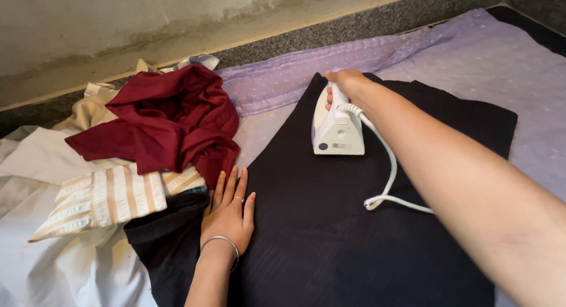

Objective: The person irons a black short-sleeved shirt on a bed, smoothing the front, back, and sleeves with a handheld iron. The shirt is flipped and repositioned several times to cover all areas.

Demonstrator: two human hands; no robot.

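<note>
Right hand [348, 83] at full reach, arm stretched long across the frame, clenched around the handle of the white iron [337, 127] standing on the dark garment [330, 224]. Left hand [230, 210] released, flat, palm down, fingers spread on the garment's left edge, wrist bent back. Beside it, a dark red cloth [168, 121] heaped over striped fabric [103, 198]. Underneath, a lilac sheet [489, 65].

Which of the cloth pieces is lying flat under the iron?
The black garment, spread flat, with the white iron on it. The dark red cloth and the striped cream cloth lie crumpled in the pile beside it.
</note>
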